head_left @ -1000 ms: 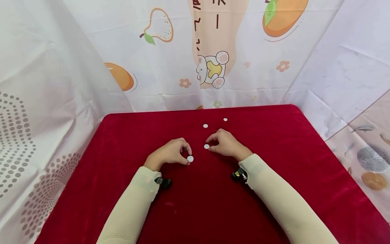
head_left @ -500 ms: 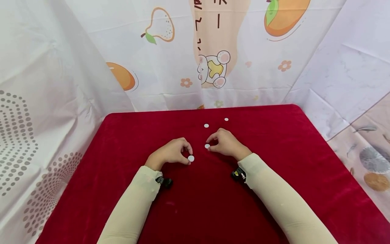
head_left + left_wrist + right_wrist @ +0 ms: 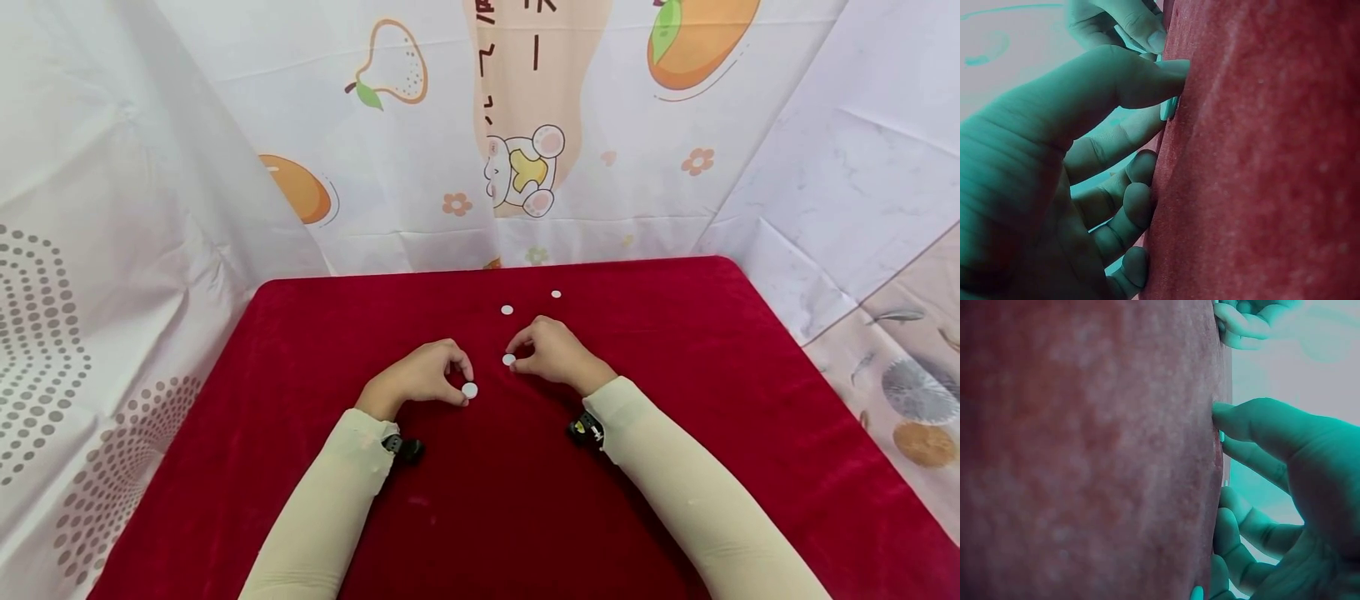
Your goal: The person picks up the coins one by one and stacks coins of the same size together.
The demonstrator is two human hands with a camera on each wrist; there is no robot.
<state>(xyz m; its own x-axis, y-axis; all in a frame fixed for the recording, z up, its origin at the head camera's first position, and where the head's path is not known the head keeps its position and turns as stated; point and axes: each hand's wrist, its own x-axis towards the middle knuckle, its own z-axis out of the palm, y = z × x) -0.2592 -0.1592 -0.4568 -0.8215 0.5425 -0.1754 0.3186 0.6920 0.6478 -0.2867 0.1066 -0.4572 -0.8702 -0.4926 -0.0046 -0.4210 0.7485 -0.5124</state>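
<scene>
One round white disc [image 3: 469,390] is being pinched by the left hand [image 3: 425,372], another disc [image 3: 509,360] by the right hand [image 3: 558,353], positioning apparently needing steady fingertips next.

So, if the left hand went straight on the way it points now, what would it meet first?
Probably the white disc that the right hand holds, or that hand's thumb, though exact heading and height are unclear.

Left white disc [image 3: 469,390], small, round, pinched in the left hand [image 3: 425,372], on the red table [image 3: 675,333], well in from its side edges, right white disc [image 3: 509,360], nearer the far edge, pinched in the right hand [image 3: 558,354]
</scene>
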